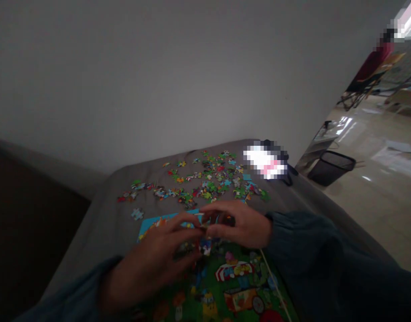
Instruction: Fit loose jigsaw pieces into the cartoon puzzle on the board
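Observation:
A colourful jigsaw puzzle [237, 270] with cartoon pictures on green lies before me on a grey cloth. My left hand [158, 252] reaches over its left part, fingers bent toward the middle. From the other side comes my right hand [241, 223], thumb and forefinger curved inward. The fingertips of both hands meet on a small pale jigsaw piece [204, 226], mostly hidden by the fingers. Just below them, a white and blue patch of the picture [205, 247] shows. A light blue jigsaw piece [137, 214] lies alone left of the puzzle's upper edge.
Many loose jigsaw pieces [208, 185] are scattered across the grey cloth [101, 223] beyond the puzzle. A bright blurred-out object [266, 162] lies at the back right. A pale wall [158, 89] rises behind. A dark bin [331, 167] stands on the shiny floor at right.

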Demonstrator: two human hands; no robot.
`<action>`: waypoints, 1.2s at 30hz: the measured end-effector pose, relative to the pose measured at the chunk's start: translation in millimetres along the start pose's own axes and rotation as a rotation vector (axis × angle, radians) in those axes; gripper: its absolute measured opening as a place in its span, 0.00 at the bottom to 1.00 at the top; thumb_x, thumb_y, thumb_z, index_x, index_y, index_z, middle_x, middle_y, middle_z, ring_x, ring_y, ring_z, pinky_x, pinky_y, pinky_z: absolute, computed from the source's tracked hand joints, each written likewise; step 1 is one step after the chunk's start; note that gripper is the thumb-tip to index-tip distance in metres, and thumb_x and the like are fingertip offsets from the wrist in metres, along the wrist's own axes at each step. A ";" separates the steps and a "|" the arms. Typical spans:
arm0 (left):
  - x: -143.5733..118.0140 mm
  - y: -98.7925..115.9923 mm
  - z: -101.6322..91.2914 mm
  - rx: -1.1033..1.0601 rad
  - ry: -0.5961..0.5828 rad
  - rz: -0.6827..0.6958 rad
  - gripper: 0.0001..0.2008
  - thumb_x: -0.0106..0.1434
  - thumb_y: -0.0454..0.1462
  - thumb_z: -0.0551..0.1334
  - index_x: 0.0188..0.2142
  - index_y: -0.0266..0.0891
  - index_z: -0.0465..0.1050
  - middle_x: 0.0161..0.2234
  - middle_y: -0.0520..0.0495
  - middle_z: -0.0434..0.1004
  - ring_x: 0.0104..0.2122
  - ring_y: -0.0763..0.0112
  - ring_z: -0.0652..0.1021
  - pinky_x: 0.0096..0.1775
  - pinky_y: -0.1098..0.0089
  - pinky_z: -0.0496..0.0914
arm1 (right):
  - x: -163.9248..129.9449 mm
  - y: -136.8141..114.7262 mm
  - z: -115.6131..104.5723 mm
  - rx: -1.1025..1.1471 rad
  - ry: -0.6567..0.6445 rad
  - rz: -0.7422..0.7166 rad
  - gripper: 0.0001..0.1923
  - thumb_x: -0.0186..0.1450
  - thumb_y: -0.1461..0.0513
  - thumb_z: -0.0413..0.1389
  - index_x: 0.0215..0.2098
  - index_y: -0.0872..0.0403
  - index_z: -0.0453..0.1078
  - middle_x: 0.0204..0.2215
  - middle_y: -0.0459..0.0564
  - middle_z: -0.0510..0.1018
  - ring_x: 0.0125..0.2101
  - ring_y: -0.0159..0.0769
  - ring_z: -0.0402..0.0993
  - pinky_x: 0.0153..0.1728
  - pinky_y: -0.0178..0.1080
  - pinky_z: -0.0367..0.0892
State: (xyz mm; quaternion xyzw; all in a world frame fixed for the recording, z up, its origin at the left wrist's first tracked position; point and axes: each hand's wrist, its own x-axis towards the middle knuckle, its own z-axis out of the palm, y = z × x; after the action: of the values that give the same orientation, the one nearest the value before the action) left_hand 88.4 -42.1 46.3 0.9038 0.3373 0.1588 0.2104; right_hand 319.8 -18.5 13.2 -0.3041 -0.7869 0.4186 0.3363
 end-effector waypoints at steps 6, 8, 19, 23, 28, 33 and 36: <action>-14.8 1.7 29.2 -0.111 0.078 -0.075 0.17 0.58 0.27 0.65 0.45 0.48 0.75 0.47 0.52 0.74 0.47 0.69 0.76 0.48 0.72 0.71 | -2.7 -0.7 18.3 0.141 -0.223 0.202 0.13 0.64 0.55 0.58 0.41 0.55 0.76 0.27 0.45 0.77 0.25 0.29 0.74 0.27 0.31 0.69; -16.2 -3.0 31.8 -0.174 0.112 -0.107 0.19 0.59 0.27 0.64 0.46 0.50 0.75 0.46 0.52 0.74 0.46 0.70 0.76 0.49 0.71 0.71 | -3.6 3.2 21.2 0.195 -0.219 0.298 0.14 0.63 0.56 0.59 0.45 0.53 0.75 0.29 0.45 0.78 0.22 0.29 0.73 0.22 0.31 0.68; -17.2 -23.9 29.2 -0.754 0.259 -0.527 0.10 0.59 0.40 0.66 0.40 0.41 0.77 0.34 0.49 0.79 0.33 0.71 0.78 0.35 0.75 0.72 | 1.6 -1.4 31.2 0.557 0.170 0.430 0.09 0.59 0.57 0.64 0.34 0.56 0.76 0.30 0.47 0.80 0.29 0.29 0.74 0.33 0.33 0.68; -15.4 -24.0 32.7 -0.878 0.279 -0.581 0.10 0.56 0.41 0.69 0.35 0.39 0.75 0.30 0.51 0.78 0.30 0.73 0.77 0.33 0.76 0.71 | 3.2 -5.6 31.1 0.681 0.231 0.474 0.10 0.57 0.57 0.65 0.30 0.56 0.76 0.26 0.44 0.77 0.28 0.26 0.71 0.33 0.32 0.66; -14.3 -18.9 41.7 -0.982 0.273 -0.573 0.14 0.56 0.39 0.69 0.41 0.41 0.71 0.35 0.51 0.81 0.34 0.72 0.80 0.38 0.75 0.74 | 2.7 -5.8 36.5 0.750 0.220 0.503 0.14 0.53 0.57 0.69 0.30 0.56 0.71 0.25 0.43 0.77 0.27 0.26 0.72 0.31 0.32 0.65; -13.9 -15.4 42.3 -1.100 0.244 -0.644 0.19 0.55 0.43 0.71 0.42 0.40 0.70 0.33 0.48 0.83 0.35 0.69 0.82 0.37 0.73 0.75 | 0.1 -2.1 37.7 0.659 0.162 0.520 0.15 0.56 0.54 0.67 0.29 0.57 0.72 0.27 0.45 0.78 0.26 0.26 0.70 0.29 0.32 0.64; -12.1 -13.4 38.5 -1.145 0.228 -0.697 0.23 0.53 0.45 0.72 0.44 0.38 0.70 0.33 0.47 0.84 0.32 0.68 0.82 0.35 0.73 0.76 | -0.9 -0.4 36.6 0.585 0.127 0.524 0.15 0.59 0.52 0.64 0.29 0.57 0.74 0.25 0.45 0.76 0.25 0.26 0.69 0.28 0.32 0.64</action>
State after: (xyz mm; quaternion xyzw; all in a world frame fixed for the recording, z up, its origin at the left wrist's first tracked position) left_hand 89.0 -51.7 4.9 0.4658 0.4917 0.3296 0.6578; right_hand 291.5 -36.0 -2.1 -0.4112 -0.5078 0.6772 0.3383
